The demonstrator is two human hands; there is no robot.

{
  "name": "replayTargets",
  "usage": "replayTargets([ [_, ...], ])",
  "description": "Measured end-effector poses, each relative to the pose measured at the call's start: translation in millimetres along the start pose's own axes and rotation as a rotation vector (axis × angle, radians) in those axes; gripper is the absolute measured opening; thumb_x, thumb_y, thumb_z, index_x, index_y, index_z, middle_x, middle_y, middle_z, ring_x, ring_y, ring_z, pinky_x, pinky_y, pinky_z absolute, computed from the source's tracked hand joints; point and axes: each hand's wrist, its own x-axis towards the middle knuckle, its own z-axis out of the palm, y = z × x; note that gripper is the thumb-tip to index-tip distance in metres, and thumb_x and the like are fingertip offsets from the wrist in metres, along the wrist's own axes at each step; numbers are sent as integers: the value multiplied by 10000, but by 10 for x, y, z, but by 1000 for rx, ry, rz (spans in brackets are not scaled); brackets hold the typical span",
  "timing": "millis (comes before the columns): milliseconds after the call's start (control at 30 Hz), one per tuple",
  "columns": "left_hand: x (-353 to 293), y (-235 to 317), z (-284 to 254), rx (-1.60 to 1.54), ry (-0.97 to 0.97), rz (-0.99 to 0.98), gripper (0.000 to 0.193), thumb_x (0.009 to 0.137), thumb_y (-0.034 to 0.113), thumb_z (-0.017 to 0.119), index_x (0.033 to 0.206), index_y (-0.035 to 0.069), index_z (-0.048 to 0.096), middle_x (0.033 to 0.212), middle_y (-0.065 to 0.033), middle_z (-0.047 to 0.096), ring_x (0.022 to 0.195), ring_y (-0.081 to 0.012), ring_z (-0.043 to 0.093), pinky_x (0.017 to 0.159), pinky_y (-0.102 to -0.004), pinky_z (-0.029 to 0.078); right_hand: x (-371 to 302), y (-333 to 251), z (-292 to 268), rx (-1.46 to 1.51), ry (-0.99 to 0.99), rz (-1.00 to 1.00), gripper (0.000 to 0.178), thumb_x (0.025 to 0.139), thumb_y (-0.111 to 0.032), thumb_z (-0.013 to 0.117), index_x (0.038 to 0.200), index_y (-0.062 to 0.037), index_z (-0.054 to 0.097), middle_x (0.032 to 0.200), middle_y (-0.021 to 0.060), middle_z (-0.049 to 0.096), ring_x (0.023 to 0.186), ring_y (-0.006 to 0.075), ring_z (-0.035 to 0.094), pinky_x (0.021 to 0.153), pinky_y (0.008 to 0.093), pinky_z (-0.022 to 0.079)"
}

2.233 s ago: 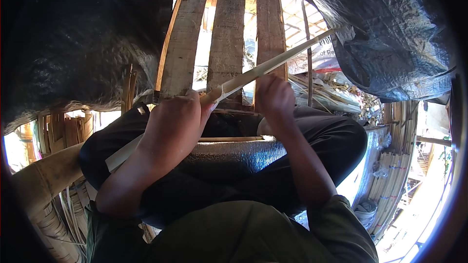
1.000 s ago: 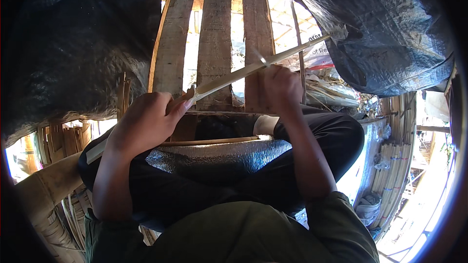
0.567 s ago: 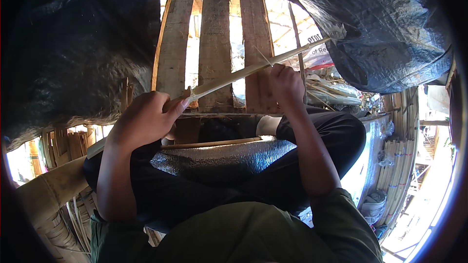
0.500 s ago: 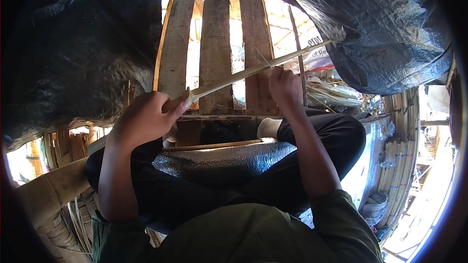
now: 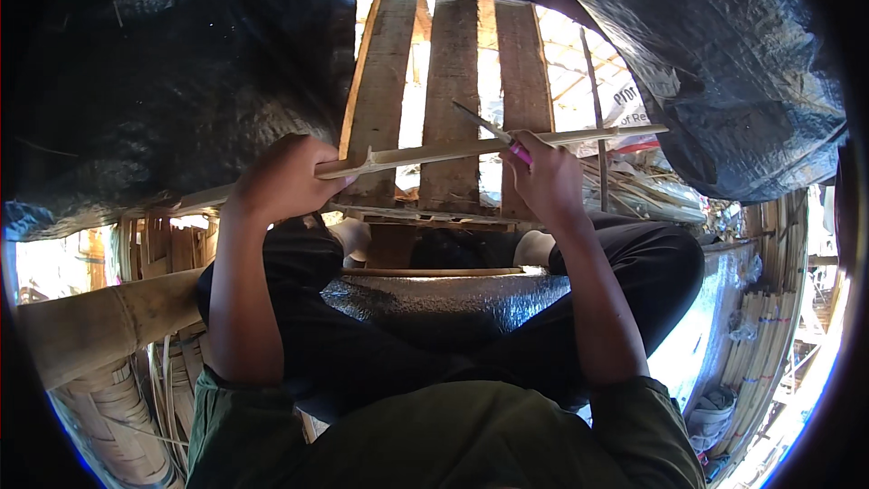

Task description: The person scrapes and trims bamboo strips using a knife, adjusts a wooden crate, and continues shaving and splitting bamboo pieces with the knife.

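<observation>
A long pale bamboo strip [image 5: 425, 154] lies across in front of me, rising slightly to the right, with a small raised splinter close to my left hand. My left hand [image 5: 282, 179] is wrapped round the strip near its left part. In my right hand [image 5: 549, 183] is a small knife [image 5: 482, 122], its pinkish-purple handle partly covered by the closed fingers. The thin blade points up and to the left over the strip. Whether its edge touches the bamboo, I cannot tell. Both hands are above my crossed legs.
Upright wooden planks [image 5: 450, 81] stand ahead, with bright gaps between them. Black plastic sheeting [image 5: 181, 81] hangs on both sides. A thick bamboo pole [image 5: 113, 319] runs at the left. Bundled bamboo strips [image 5: 768, 344] stand at the right; a silvery sheet [image 5: 425, 299] lies below my hands.
The view has shifted, moving the scene rightward. The bamboo strip is tilted less, and its right end is lower. The knife handle now shows in my right hand.
</observation>
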Motion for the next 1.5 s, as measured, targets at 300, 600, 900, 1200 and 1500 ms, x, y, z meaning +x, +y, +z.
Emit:
replayTargets([
  [300, -141, -177, 17, 236, -50, -101, 399, 879, 359, 803, 1005, 2, 677, 884, -197, 702, 775, -325, 690, 701, -430, 520, 46, -127, 167, 1, 39, -67, 123, 864, -123, 740, 979, -163, 725, 681, 142, 682, 652, 377, 696, 581, 481, 534],
  [600, -234, -40, 155, 33, 199, 274, 777, 871, 346, 805, 1490, 66, 427, 1379, -216, 611, 1255, -400, 615, 1090, -451, 473, 100, -551, 299, 66, 27, -107, 161, 859, -114, 765, 1015, -137, 736, 732, 165, 701, 684, 395, 702, 603, 468, 555],
  [900, -141, -137, 221, 300, 111, 101, 303, 951, 123, 668, 1240, 31, 670, 1113, -162, 732, 1129, -336, 680, 973, -486, 521, 181, -892, 382, 139, -45, -132, 159, 888, -193, 787, 1026, -129, 741, 756, 155, 709, 729, 378, 720, 608, 456, 561],
  [1200, -249, -232, 55, 231, 277, 86, 155, 873, -14, 648, 1013, 16, 707, 952, -223, 693, 929, -436, 669, 809, -514, 508, 339, -776, 101, -42, -89, 90, 240, 879, -275, 796, 1041, -107, 743, 828, 178, 737, 795, 414, 724, 705, 506, 565],
  [1500, -314, 5, -75, 226, 89, -120, 178, 922, 187, 720, 911, 9, 718, 846, -234, 681, 816, -437, 669, 717, -484, 503, 283, -583, 182, -20, 22, -24, 191, 874, -227, 792, 1037, -135, 753, 804, 145, 738, 738, 367, 724, 646, 464, 566],
])
